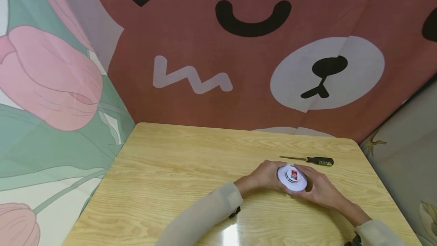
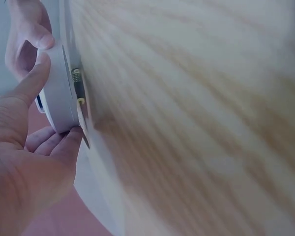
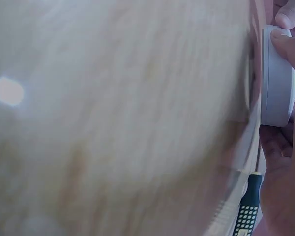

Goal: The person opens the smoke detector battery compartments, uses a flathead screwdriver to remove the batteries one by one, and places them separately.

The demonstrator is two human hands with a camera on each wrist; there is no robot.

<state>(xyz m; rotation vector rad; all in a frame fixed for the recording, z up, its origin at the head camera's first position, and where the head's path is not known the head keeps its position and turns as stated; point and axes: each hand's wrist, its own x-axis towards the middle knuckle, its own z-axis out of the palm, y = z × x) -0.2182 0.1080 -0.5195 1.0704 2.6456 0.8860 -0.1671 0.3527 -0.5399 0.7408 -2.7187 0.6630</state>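
A round white smoke detector [image 1: 292, 178] with a red label and dark curved slots on its face is between both hands, label side up. My left hand [image 1: 267, 174] grips its left side, thumb on the near edge. Around the right side curl the fingers of my right hand [image 1: 322, 189]. In the left wrist view the detector [image 2: 59, 91] shows its smooth side wall, thumbs at the rim. The right wrist view shows the same detector [image 3: 277, 81] from its other side, close above the table. Its underside is hidden.
Just beyond the hands, a screwdriver [image 1: 319, 161] with a black and yellow handle lies on the wooden table [image 1: 177, 162], shaft pointing left. Behind the table hangs a printed bear cloth [image 1: 246, 56]. Floral cloth [image 1: 58, 98] covers the left side.
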